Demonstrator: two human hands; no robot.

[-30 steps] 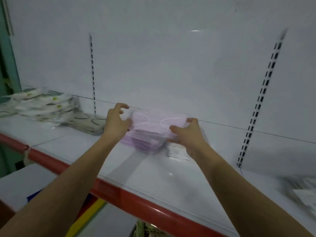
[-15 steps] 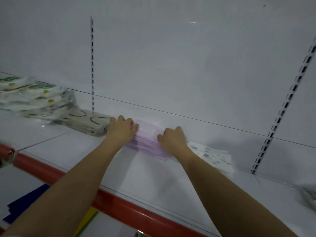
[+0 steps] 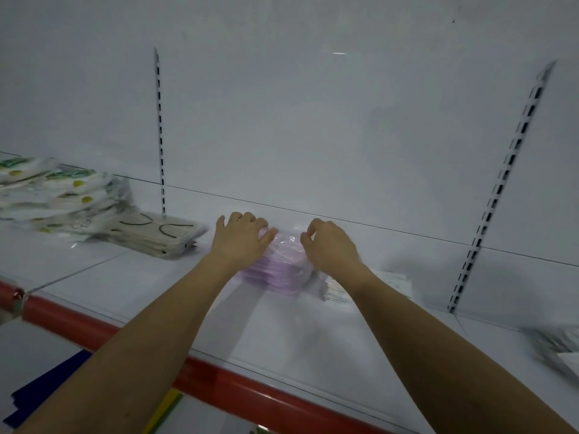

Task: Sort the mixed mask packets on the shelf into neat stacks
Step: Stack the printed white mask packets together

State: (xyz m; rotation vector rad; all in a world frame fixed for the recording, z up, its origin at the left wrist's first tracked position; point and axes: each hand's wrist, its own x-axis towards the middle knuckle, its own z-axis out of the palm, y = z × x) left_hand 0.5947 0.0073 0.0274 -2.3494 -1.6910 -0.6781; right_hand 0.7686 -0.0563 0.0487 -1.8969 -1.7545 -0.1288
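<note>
The purple mask packets (image 3: 279,270) lie in a low stack on the white shelf (image 3: 282,336), close to the back panel (image 3: 313,120) and well back from the shelf's red front edge (image 3: 219,383). The left hand (image 3: 239,242) rests flat on the stack's left end, fingers spread and pressing down, not clamped around anything. The right hand (image 3: 330,245) is at the stack's right end with fingers curled over the clear wrapping; whether they pinch the film or only touch it, I cannot tell.

These packets look light, soft and slippery (thin glossy film over folded masks), so I judge that a stack would slide apart if it were pushed from one side only. Holding both short ends and squaring them against the back panel seems the safest way.

No true containers are in view; each film wrapper holds its own masks. Left of the purple stack lies a stack of beige packets (image 3: 159,236), and farther left a taller pile of white packets (image 3: 59,195). Just right of the purple stack, partly under the right forearm, sits another flat pale packet (image 3: 388,285).
</note>
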